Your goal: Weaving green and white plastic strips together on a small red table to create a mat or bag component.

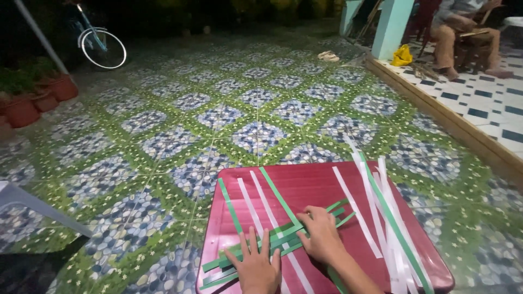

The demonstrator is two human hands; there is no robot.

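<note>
Outdoors perhaps: red table (305, 185), patterned tile floor (180, 125).

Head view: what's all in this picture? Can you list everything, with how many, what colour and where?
table: one, red, bottom centre
green strips: several, interlaced under the hands; one more in the right pile
white strips: many, some crossing the weave, a loose pile on the table's right side
floor: tiled, green with blue and white pebble pattern
plant pots: about three, reddish, far left
bicycle wheel: one, white rim, top left
yellow bag: one, by the pillar, top right
pillar: one, pale green, top right
seated person: one, top right, on the checked porch
sandals: a pair, pale, top centre
left hand: flat on the strips, fingers spread
right hand: pressing on the weave
</note>
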